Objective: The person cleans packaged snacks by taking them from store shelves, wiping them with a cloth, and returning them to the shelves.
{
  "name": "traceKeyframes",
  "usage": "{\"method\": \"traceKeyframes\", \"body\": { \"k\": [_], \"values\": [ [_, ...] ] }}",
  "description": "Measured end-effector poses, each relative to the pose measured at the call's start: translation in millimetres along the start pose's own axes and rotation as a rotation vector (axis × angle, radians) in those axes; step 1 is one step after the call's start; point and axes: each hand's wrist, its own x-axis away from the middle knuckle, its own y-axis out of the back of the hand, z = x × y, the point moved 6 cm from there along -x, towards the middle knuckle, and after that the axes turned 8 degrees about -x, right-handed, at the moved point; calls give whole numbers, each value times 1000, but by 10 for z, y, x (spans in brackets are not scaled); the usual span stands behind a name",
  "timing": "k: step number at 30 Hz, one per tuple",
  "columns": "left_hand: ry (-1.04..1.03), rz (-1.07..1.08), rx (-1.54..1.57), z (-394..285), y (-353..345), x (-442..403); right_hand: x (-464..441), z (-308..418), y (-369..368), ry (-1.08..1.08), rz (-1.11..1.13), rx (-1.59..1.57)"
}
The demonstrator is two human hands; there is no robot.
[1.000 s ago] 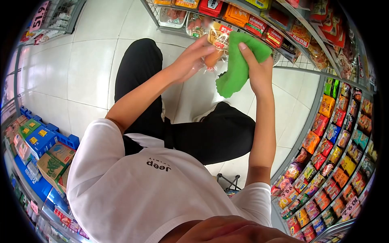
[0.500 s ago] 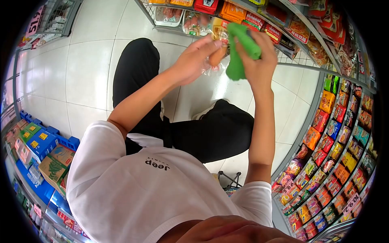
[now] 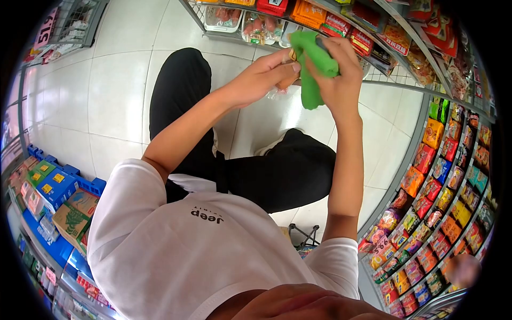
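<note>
My left hand (image 3: 264, 77) is closed around a small snack pack in a clear wrapper (image 3: 288, 80), its contents orange-brown; the fingers and the cloth cover much of it. A green cloth (image 3: 313, 69) is bunched in my right hand (image 3: 342, 74) and hangs down below the fingers. The cloth lies against the near side of the pack. Something small and dark shows at the top of the cloth by my right fingers; I cannot make out what it is. Both hands are in front of the lower shelf, above the tiled floor.
A wire shelf (image 3: 234, 39) with packaged foods and white trays runs along the top. Rows of colourful snack packs (image 3: 426, 186) fill the rack at right. Cartons (image 3: 74, 213) and a blue crate (image 3: 88, 184) stand at left. My bent legs (image 3: 266, 170) are below the hands.
The green cloth has shifted slightly over the snack pack and now covers more of its upper part. The pack shows less above my left fingers. Both hands keep their hold.
</note>
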Motion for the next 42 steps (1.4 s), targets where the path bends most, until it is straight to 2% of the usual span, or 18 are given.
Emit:
{"method": "traceKeyframes", "body": {
  "k": [3, 6, 12, 13, 16, 19, 22, 25, 28, 31, 35, 42],
  "values": [
    [101, -69, -45, -53, -29, 10, 12, -61, 24, -66, -70, 65],
    [41, -32, 0, 9, 34, -30, 13, 27, -18, -74, 49, -7],
    [128, -89, 125, -71, -72, -18, 28, -103, 96, -76, -55, 101],
    [113, -85, 150, -39, -36, -28, 37, -61, 64, -47, 25, 120],
    [73, -103, 237, 23, 62, -59, 41, -28, 0, -189, 115, 88],
    [70, -139, 295, 17, -40, -17, 45, -100, 60, -126, -25, 154],
    [57, -122, 296, 19, -29, -40, 34, -148, 71, -117, -38, 121],
    [25, -146, 381, 60, 110, -100, 48, -42, -31, -179, 95, 50],
    [35, -162, 356, 0, 27, -72, 17, -135, 79, -93, -58, 177],
    [59, -201, 365, -51, -7, -47, 14, -295, 181, -213, -190, 117],
    [-13, -248, 458, -97, 144, -112, 54, -55, 3, -265, 0, 40],
    [-10, -251, 379, -84, 144, -106, 52, -213, 110, -148, -137, 134]
  ]
}}
